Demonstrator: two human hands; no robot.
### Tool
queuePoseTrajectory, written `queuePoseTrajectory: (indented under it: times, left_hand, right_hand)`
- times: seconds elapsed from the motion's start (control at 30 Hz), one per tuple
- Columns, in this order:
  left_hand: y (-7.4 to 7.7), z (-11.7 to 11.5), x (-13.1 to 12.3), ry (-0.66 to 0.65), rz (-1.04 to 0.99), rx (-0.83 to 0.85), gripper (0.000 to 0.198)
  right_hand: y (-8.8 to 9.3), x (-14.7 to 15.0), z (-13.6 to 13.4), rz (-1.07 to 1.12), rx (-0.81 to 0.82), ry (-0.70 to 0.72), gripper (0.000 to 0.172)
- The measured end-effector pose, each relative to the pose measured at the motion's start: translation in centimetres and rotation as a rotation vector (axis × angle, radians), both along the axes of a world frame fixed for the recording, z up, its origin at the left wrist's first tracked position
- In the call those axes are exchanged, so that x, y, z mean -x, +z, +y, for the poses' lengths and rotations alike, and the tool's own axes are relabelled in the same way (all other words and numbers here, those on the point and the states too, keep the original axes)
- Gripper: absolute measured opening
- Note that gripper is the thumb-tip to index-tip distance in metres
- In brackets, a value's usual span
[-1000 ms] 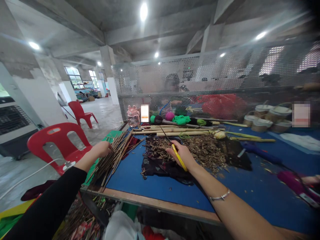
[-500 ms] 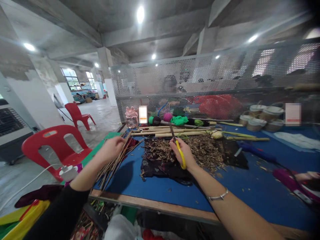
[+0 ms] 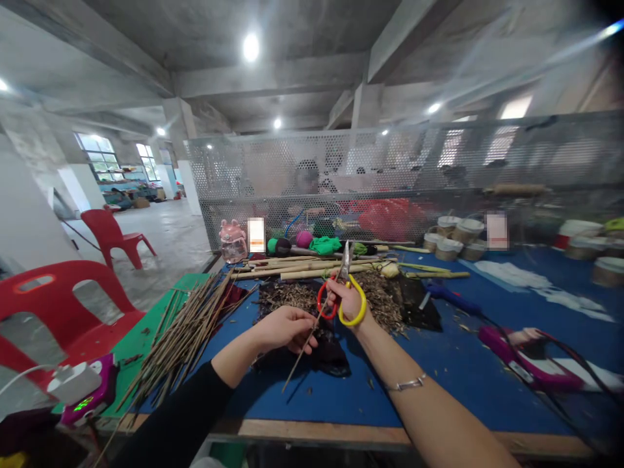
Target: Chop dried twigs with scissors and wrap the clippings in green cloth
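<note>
My left hand (image 3: 285, 328) pinches a thin brown stick (image 3: 305, 344) that slants up to the right over the blue table (image 3: 439, 383). My right hand (image 3: 348, 302) grips scissors (image 3: 344, 296) with one red and one yellow loop, blades pointing up at the stick's upper end. Both hands hover above a dark cloth (image 3: 326, 354) strewn with a pile of small brown clippings (image 3: 375, 296). A bundle of long thin sticks (image 3: 180, 338) lies to the left of my left hand.
Long bamboo poles (image 3: 312, 266), yarn balls (image 3: 305, 239) and a pink bottle (image 3: 233, 240) lie at the table's far edge before a mesh screen, with a person behind it. Tubs (image 3: 458, 234) stand at the right. Red chairs (image 3: 53, 305) stand on the left. A purple tool (image 3: 517, 357) lies on the right.
My left hand left the stick bundle and came to the table's middle with one stick. My right hand raised the scissors upright to meet it.
</note>
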State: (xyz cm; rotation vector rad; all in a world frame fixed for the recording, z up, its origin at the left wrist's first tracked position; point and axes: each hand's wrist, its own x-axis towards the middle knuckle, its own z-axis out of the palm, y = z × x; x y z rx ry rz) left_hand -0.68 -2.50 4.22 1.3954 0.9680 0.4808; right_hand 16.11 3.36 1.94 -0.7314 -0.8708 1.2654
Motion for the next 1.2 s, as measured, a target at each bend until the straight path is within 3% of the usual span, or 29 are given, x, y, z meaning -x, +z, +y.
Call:
queuePoseTrajectory:
  times: [0.37,0.63,0.83,1.0,1.1,1.2]
  left_hand:
    - [0.0,1.6,-1.0,-0.038,-0.043,0.023,0.020]
    - [-0.8,2.5,-1.0,0.212,-0.053,0.030,0.009]
    - [-0.9,3.0,0.3,0.307,-0.332,0.174,0.009]
    - [-1.0,3.6,1.5,0.405,-0.467,0.209,0.010]
    - [-1.3,4.2,2.5,0.563,-0.563,0.169,0.008]
    - [-1.6,4.8,3.3,0.763,-0.679,0.109,0.009]
  right_hand:
    - [-1.0,0.5,0.4,-0.038,-0.024,-0.070,0.045]
    - [0.2,1.2,-1.0,-0.154,-0.188,-0.209,0.034]
    - [1.0,2.0,-2.7,-0.263,-0.278,-0.269,0.031]
    - [1.4,2.4,-3.6,-0.319,-0.284,-0.229,0.046]
    - [1.4,2.4,-3.4,-0.279,-0.233,-0.240,0.056]
    - [0.7,2.3,-2.6,-0.228,-0.157,-0.213,0.053]
